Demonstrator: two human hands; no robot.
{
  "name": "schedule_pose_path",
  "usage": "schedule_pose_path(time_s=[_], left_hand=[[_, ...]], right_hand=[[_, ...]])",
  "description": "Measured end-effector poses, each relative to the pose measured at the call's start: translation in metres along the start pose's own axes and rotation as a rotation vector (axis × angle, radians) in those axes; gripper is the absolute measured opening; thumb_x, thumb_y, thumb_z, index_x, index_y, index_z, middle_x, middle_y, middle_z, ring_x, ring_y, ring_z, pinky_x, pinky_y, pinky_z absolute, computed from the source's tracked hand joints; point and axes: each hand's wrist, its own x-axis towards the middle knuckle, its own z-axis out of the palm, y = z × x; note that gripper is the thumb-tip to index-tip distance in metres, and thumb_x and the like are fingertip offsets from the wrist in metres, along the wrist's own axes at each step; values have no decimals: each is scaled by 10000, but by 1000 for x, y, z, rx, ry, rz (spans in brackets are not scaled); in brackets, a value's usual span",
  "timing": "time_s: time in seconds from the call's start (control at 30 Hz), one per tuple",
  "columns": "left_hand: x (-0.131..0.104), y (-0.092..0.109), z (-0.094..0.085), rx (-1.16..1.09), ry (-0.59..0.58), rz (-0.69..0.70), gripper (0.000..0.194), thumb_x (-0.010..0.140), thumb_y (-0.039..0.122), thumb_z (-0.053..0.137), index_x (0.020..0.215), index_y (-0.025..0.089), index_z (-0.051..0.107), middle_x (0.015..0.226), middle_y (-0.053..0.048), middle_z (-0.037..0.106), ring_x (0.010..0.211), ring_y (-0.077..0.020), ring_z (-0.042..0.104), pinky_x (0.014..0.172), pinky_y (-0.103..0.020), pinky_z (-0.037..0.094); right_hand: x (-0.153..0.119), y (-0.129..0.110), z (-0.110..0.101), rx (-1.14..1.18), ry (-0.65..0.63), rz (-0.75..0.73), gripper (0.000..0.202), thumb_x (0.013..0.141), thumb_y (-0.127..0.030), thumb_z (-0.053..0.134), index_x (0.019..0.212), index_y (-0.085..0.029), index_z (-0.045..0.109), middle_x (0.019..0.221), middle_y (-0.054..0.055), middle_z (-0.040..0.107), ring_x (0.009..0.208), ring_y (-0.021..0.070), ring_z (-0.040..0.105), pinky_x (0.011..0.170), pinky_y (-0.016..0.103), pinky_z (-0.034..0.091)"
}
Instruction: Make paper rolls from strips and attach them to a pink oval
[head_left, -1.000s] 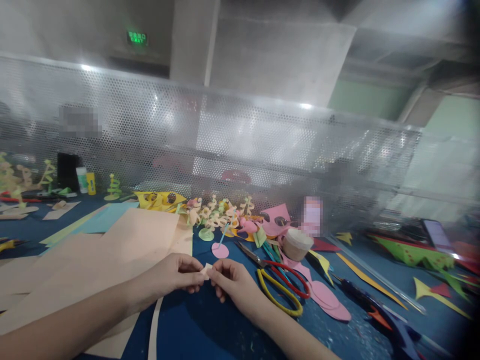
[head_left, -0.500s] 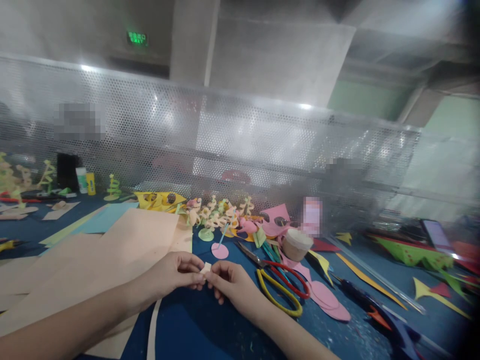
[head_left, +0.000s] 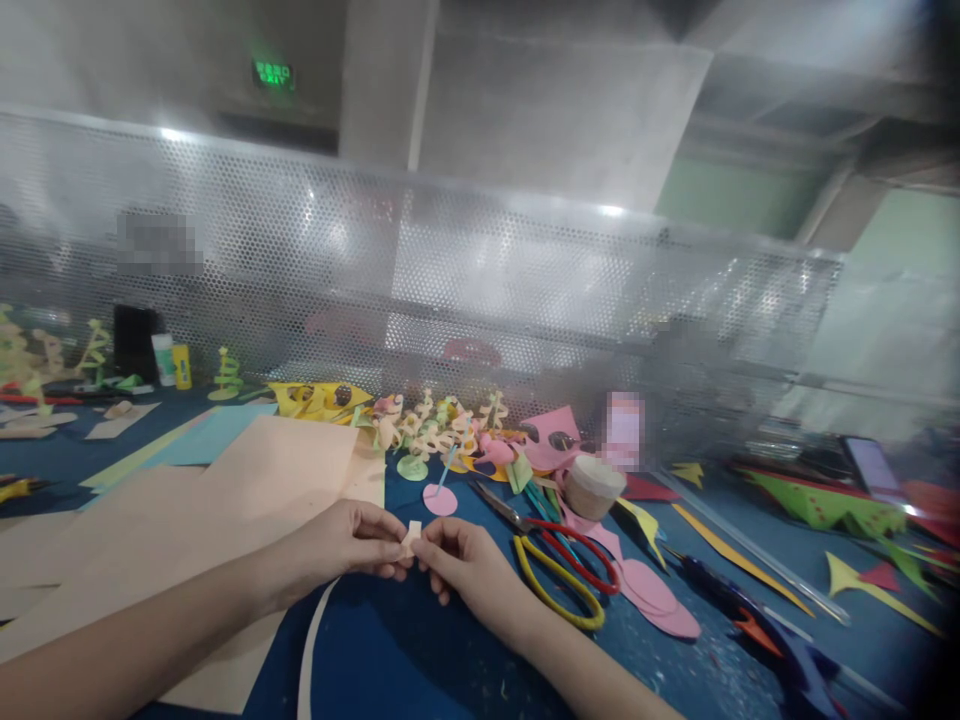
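Observation:
Between my fingertips is a small cream piece of folded paper [head_left: 411,536], pinched from both sides. My left hand [head_left: 367,540] grips it from the left, thumb against fingers. From the right, my right hand [head_left: 457,556] pinches its other edge; part of the piece is hidden by the fingers. Just beyond stands a pink paper disc [head_left: 440,500] with a thin blue stick rising from it. Scissors [head_left: 559,570] with one red and one yellow handle lie right of my right hand. Beneath my left forearm are large peach paper sheets [head_left: 225,510].
Several curled paper decorations [head_left: 435,425] are heaped at the back. A roll of tape [head_left: 592,487] stands behind the scissors, near pink paper ovals [head_left: 658,600]. A blue glue gun [head_left: 750,620] lies right. A perforated metal panel [head_left: 480,270] borders the table's far side.
The small paper piece has turned slightly and shows more of its upper end above my fingertips. Both hands stay almost in place.

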Motion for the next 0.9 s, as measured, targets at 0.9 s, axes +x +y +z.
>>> schedule_pose_path(time_s=[0.9], left_hand=[[4, -11, 1, 122, -25, 66, 206, 682, 350, 631, 717, 154, 680, 653, -13, 650, 615, -126, 579, 635, -235, 443]], right_hand=[[-4, -4, 2, 30, 10, -53, 391, 679, -557, 563, 680, -187, 437, 458, -96, 423, 352, 46, 378, 354, 167, 345]])
